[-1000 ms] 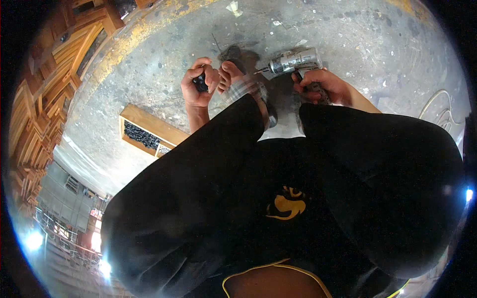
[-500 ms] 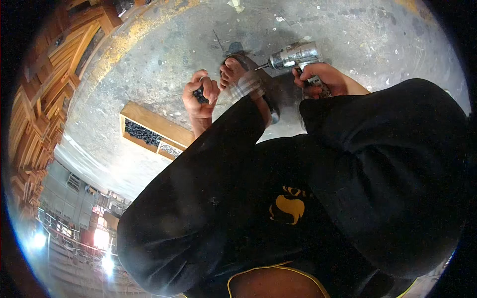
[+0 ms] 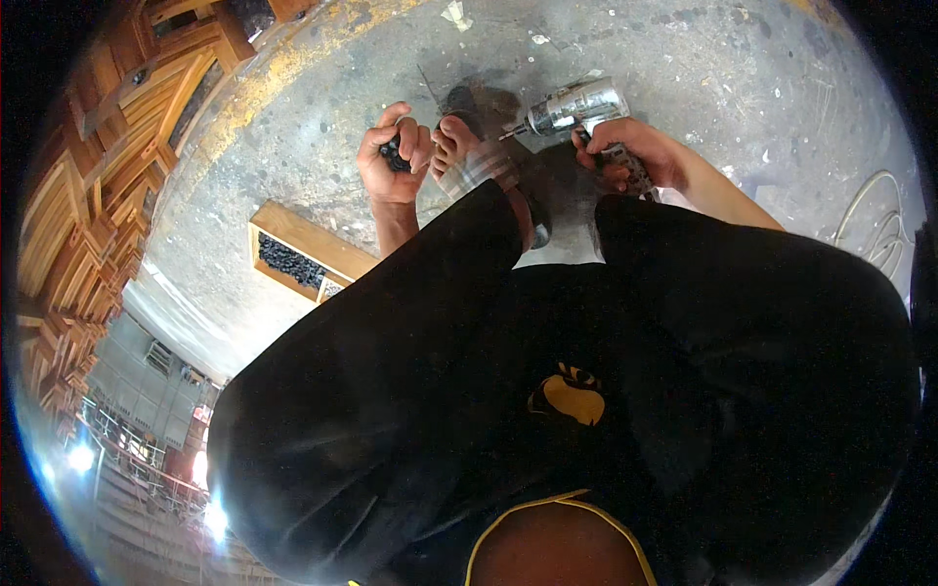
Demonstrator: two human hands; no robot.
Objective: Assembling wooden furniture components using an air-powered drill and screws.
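Observation:
My right hand (image 3: 635, 154) is wrapped round the grip of a cordless drill driver (image 3: 583, 105). The driver has a silver-grey, worn body, and its bit points left toward my foot. To the left, my left hand (image 3: 396, 156) is raised with curled fingers round several small black pieces (image 3: 394, 153). Their exact kind does not show, but they resemble the black pieces in the box below. Between the two hands is my foot (image 3: 457, 146) in a dark sandal, with a blurred checked cuff above it. Nothing touches the tip of the bit.
A wooden box (image 3: 327, 237) on the grey floor (image 3: 723, 88) holds many small black pieces (image 3: 291, 264), and a smaller compartment beside them is partly behind my leg. Wooden frames (image 3: 73, 186) are stacked along the left. A pale cable (image 3: 884, 227) lies coiled at the right.
The view has shifted slightly, and more of my right forearm and the coiled cable show. Both hands keep their holds, with the driver at nearly the same place.

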